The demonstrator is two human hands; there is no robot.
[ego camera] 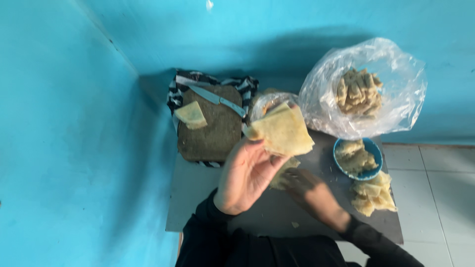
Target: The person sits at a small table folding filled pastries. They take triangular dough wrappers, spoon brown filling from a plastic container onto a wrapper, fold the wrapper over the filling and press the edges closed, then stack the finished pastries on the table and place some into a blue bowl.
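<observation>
My left hand (246, 175) is raised above a small grey table (198, 198) and holds a thin pale-yellow pastry sheet (283, 131) folded into a cone-like wedge. My right hand (309, 190) is lower, on the table just below the sheet, with its fingers touching a second pale piece of dough or filling (283, 174); that piece is partly hidden by the left hand. Both arms wear dark sleeves.
A worn cutting board (213, 131) on a striped cloth holds a knife (217, 100) and one folded pastry piece (191, 115). A clear plastic bag (396, 94) holds stacked pastries. A blue bowl (374, 157) of filling and a pile of folded pastries (373, 194) sit at right. Blue walls surround.
</observation>
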